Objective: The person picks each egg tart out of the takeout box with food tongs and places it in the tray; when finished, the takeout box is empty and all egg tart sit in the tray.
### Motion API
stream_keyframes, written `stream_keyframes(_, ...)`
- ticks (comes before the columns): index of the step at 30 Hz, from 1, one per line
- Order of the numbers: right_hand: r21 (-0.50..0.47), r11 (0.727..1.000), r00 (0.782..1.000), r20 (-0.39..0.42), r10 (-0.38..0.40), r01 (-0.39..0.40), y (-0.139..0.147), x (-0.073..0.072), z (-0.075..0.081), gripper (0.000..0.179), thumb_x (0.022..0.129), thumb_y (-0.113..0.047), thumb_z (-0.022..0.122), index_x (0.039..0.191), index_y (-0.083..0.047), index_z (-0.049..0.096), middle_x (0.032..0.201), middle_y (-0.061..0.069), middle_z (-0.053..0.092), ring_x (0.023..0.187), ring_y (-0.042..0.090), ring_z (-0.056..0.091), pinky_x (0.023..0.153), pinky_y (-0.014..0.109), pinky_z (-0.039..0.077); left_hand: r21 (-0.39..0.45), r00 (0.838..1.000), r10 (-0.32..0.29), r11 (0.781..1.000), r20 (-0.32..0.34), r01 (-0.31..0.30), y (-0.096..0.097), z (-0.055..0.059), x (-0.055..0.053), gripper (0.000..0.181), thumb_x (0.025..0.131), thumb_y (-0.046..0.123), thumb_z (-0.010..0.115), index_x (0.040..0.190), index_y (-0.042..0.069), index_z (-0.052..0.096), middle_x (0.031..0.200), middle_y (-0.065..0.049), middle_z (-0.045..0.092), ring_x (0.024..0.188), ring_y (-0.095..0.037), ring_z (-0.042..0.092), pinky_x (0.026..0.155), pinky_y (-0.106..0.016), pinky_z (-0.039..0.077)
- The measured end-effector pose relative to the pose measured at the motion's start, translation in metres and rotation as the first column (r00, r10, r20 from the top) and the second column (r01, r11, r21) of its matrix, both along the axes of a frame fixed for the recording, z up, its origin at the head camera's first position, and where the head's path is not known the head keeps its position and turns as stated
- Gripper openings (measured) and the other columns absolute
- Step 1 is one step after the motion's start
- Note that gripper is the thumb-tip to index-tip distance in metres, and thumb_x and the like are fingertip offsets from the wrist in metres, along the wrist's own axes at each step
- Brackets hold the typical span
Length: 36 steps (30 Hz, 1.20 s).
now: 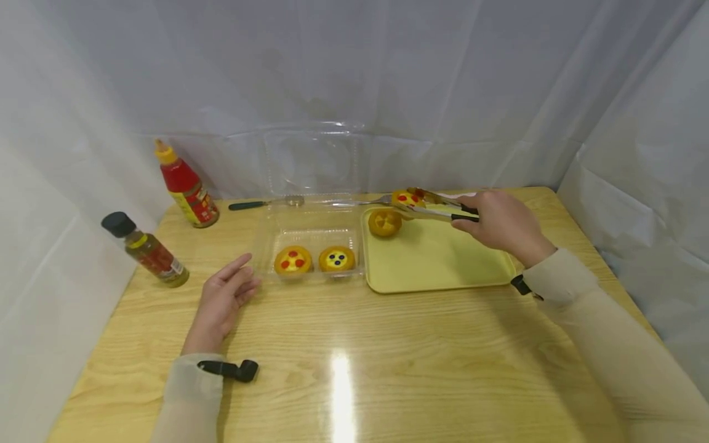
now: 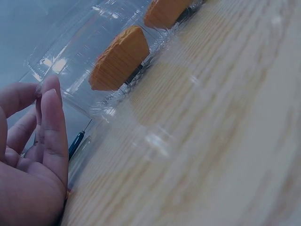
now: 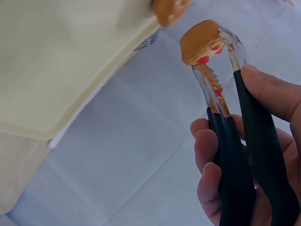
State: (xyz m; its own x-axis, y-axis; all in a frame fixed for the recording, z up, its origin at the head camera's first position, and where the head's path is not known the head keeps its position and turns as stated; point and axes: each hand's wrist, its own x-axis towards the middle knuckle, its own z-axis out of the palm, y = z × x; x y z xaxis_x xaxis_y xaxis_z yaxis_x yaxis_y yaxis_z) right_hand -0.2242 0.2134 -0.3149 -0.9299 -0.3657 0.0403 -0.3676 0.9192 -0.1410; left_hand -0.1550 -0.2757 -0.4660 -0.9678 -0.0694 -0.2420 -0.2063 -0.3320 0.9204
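My right hand (image 1: 501, 224) grips black-handled metal tongs (image 3: 256, 127) over the back of the yellow tray (image 1: 443, 264). A tart with red dots (image 3: 200, 42) is pinched between the tongs' tips, above the tray. Another tart (image 1: 384, 223), its top marked with pale wedges, sits at the tray's back left. My left hand (image 1: 224, 301) lies beside the left edge of a clear plastic box (image 1: 263, 246), fingers loosely bent; whether the fingertips touch it I cannot tell. In the box's front are a red-dotted tart (image 1: 293, 261) and a blue-dotted tart (image 1: 336, 259). Its clear lid (image 1: 312, 157) stands raised behind.
A red sauce bottle with a yellow cap (image 1: 191, 191) and a dark-capped bottle (image 1: 152, 255) stand at the left. Behind the box lies a green-handled utensil (image 1: 249, 205), and a fork (image 1: 382, 200) extends toward the tray. White cloth (image 1: 415, 92) borders the wooden table (image 1: 310, 369).
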Motion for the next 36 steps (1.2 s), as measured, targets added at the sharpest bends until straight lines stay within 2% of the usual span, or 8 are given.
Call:
stream_keyframes(2, 0.004, 1.000, 1.000, 0.008, -0.015, 0.015, 0.005, 0.000, -0.002, 0.053, 0.094, -0.037, 0.069, 0.137, -0.007, 0.059, 0.118, 0.020, 0.066, 0.055, 0.020, 0.051, 0.051, 0.037, 0.039, -0.005, 1.000, 0.000, 1.000, 0.003, 0.000, 0.000, 0.000, 0.000, 0.059, 0.098, 0.017, 0.065, 0.150, 0.006, 0.040, 0.103, 0.003, 0.061, 0.087, -0.009, 0.069, 0.075, -0.020, 0.056)
stream_keyframes(8, 0.045, 0.998, 0.999, 0.018, -0.043, 0.042, 0.014, -0.004, -0.015, 0.054, 0.094, -0.038, 0.069, 0.135, -0.005, 0.060, 0.124, 0.021, 0.064, 0.067, 0.021, 0.060, 0.054, 0.037, 0.045, -0.012, 1.000, 0.008, 1.000, 0.015, -0.008, 0.000, 0.001, 0.001, 0.059, 0.097, 0.017, 0.066, 0.149, 0.008, 0.042, 0.102, 0.004, 0.061, 0.086, -0.009, 0.069, 0.076, -0.020, 0.056)
stream_keyframes(17, 0.114, 0.992, 0.998, 0.042, -0.051, 0.046, 0.012, -0.015, -0.038, 0.054, 0.094, -0.039, 0.068, 0.134, -0.004, 0.061, 0.115, 0.020, 0.068, 0.064, 0.020, 0.060, 0.057, 0.038, 0.047, -0.004, 1.000, 0.021, 1.000, 0.022, -0.021, 0.000, 0.001, 0.002, 0.055, 0.097, 0.016, 0.066, 0.147, 0.010, 0.046, 0.101, 0.003, 0.062, 0.083, -0.008, 0.069, 0.075, -0.020, 0.057)
stream_keyframes(21, 0.114, 0.993, 0.998, 0.037, -0.043, 0.038, 0.010, -0.016, -0.044, 0.055, 0.093, -0.038, 0.070, 0.134, -0.003, 0.060, 0.096, 0.015, 0.070, 0.055, 0.018, 0.052, 0.050, 0.034, 0.039, -0.010, 0.999, 0.024, 1.000, 0.029, -0.023, 0.001, 0.002, 0.001, 0.056, 0.097, 0.017, 0.067, 0.148, 0.011, 0.046, 0.101, 0.004, 0.062, 0.084, -0.008, 0.069, 0.075, -0.020, 0.056)
stream_keyframes(26, 0.091, 0.995, 0.998, 0.051, -0.043, 0.038, 0.012, -0.016, -0.048, 0.062, 0.090, -0.039, 0.073, 0.137, -0.001, 0.057, 0.073, 0.006, 0.061, 0.049, 0.017, 0.040, 0.046, 0.031, 0.030, -0.007, 1.000, 0.020, 1.000, 0.023, -0.020, 0.001, 0.001, 0.000, 0.056, 0.097, 0.017, 0.066, 0.148, 0.009, 0.045, 0.102, 0.003, 0.062, 0.085, -0.008, 0.069, 0.075, -0.021, 0.057)
stream_keyframes(29, 0.065, 0.997, 0.996, 0.077, -0.055, 0.050, 0.017, -0.015, -0.048, 0.071, 0.090, -0.044, 0.072, 0.140, 0.003, 0.052, 0.089, 0.016, 0.067, 0.055, 0.019, 0.051, 0.048, 0.033, 0.037, -0.009, 1.000, 0.016, 1.000, 0.016, -0.016, 0.001, 0.000, 0.000, 0.057, 0.096, 0.018, 0.067, 0.148, 0.009, 0.045, 0.103, 0.003, 0.061, 0.085, -0.008, 0.069, 0.075, -0.021, 0.057)
stream_keyframes(33, -0.009, 0.996, 0.990, 0.113, -0.088, 0.090, 0.024, -0.012, -0.042, 0.080, 0.090, -0.053, 0.067, 0.140, 0.007, 0.047, 0.122, 0.028, 0.060, 0.083, 0.033, 0.065, 0.065, 0.046, 0.052, -0.009, 1.000, 0.011, 1.000, 0.007, -0.011, 0.001, 0.001, 0.001, 0.056, 0.096, 0.018, 0.068, 0.147, 0.010, 0.046, 0.103, 0.002, 0.061, 0.085, -0.009, 0.069, 0.075, -0.021, 0.057)
stream_keyframes(36, -0.092, 0.991, 0.990, 0.118, -0.083, 0.095, 0.026, -0.009, -0.039, 0.075, 0.090, -0.056, 0.065, 0.133, 0.004, 0.052, 0.117, 0.024, 0.060, 0.092, 0.036, 0.061, 0.071, 0.052, 0.050, -0.002, 1.000, 0.009, 1.000, -0.001, -0.009, 0.000, 0.000, 0.001, 0.056, 0.096, 0.018, 0.067, 0.147, 0.009, 0.046, 0.103, 0.002, 0.062, 0.085, -0.009, 0.069, 0.075, -0.021, 0.057)
